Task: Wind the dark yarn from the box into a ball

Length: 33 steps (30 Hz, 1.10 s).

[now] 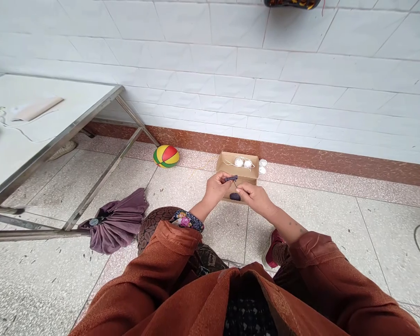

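Observation:
In front of me, my left hand [218,186] is closed, pinching a small dark purple piece of yarn work [231,178] between thumb and fingers. My right hand [252,196] is also closed, just to its right, with its fingertips on a thin dark hook or strand [235,184] that runs up to the yarn piece; which of the two it is I cannot tell. Below both hands is an open cardboard box [237,156], partly hidden by them. A dark ball of yarn [235,196] lies in its near part, and white yarn balls [248,164] with loose strands are in its far part.
More white balls [262,166] lie right of the box. A colourful ball [166,156] rests near the wall [227,84]. At left, a metal-framed table [87,112] carries a beige flat item [38,108]; a folded purple umbrella [117,221] lies by its leg. A cable [418,238] curves at far right.

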Tool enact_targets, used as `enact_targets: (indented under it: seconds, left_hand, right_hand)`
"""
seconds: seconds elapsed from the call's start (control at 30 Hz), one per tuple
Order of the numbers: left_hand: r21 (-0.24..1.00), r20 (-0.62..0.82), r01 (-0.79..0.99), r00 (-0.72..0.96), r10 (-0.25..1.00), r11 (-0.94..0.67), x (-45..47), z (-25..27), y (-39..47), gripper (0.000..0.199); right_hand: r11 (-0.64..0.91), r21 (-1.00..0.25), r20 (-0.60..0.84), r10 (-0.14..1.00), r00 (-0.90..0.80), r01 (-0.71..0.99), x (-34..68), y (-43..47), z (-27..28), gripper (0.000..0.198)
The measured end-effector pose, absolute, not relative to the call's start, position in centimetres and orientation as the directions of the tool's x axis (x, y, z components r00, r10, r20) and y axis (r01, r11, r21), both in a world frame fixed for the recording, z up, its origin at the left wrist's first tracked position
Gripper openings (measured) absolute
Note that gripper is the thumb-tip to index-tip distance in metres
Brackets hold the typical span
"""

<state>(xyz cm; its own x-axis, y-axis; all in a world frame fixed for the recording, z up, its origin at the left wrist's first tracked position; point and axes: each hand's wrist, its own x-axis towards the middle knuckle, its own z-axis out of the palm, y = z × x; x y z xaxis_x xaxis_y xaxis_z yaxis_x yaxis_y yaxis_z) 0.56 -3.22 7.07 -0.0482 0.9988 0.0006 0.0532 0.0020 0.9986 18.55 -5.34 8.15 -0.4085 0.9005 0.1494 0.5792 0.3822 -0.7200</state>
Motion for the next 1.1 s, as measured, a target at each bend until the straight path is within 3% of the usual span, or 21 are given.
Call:
enact_targets:
  seconds: [0.1,0.23,0.4,0.57,0.73,0.83,0.9,1.0,1.1]
  left_hand:
    - [0.991,0.048,0.124,-0.012,0.999,-0.046,0.5,7.0,-3.1,0.009]
    - [0.993,0.079,0.080,0.114,0.990,-0.088,0.9,7.2,-3.6,0.010]
    - [0.995,-0.002,-0.096,0.280,0.960,0.030,1.2,8.2,-4.5,0.023]
    - [0.963,-0.054,-0.248,0.220,0.974,0.110,1.0,8.4,-4.3,0.029]
    - [0.977,-0.025,-0.210,0.004,1.000,0.026,0.2,7.5,-3.0,0.026]
    - [0.990,0.010,-0.138,-0.088,0.996,-0.022,-0.3,7.4,-2.5,0.022]
    - [0.996,0.036,-0.077,-0.080,0.996,-0.042,-0.3,7.5,-2.5,0.020]
    - [0.998,0.054,-0.022,0.034,0.998,-0.053,0.0,8.0,-3.1,0.019]
    - [0.998,0.010,-0.065,0.194,0.981,0.002,0.5,8.7,-4.0,0.023]
  right_hand:
    - [0.440,-0.736,0.249,0.883,-0.398,0.515,19.2,-4.9,9.3,0.026]
    - [0.449,-0.739,0.365,0.893,-0.262,0.503,20.0,-3.7,10.0,0.025]
    - [0.286,-0.795,0.245,0.958,-0.147,0.535,20.3,-2.5,8.3,0.026]
    - [0.252,-0.782,0.087,0.950,-0.300,0.570,19.3,-3.1,5.9,0.024]
    - [0.395,-0.713,-0.010,0.820,-0.572,0.579,17.8,-5.3,6.2,0.028]
    - [0.558,-0.641,0.100,0.742,-0.663,0.527,17.8,-6.1,7.8,0.030]
    - [0.622,-0.582,0.233,0.744,-0.626,0.523,18.5,-6.0,9.1,0.031]
    - [0.593,-0.560,0.392,0.805,-0.446,0.578,20.1,-4.9,10.4,0.030]
    - [0.482,-0.617,0.413,0.871,-0.265,0.622,21.5,-3.3,10.4,0.027]
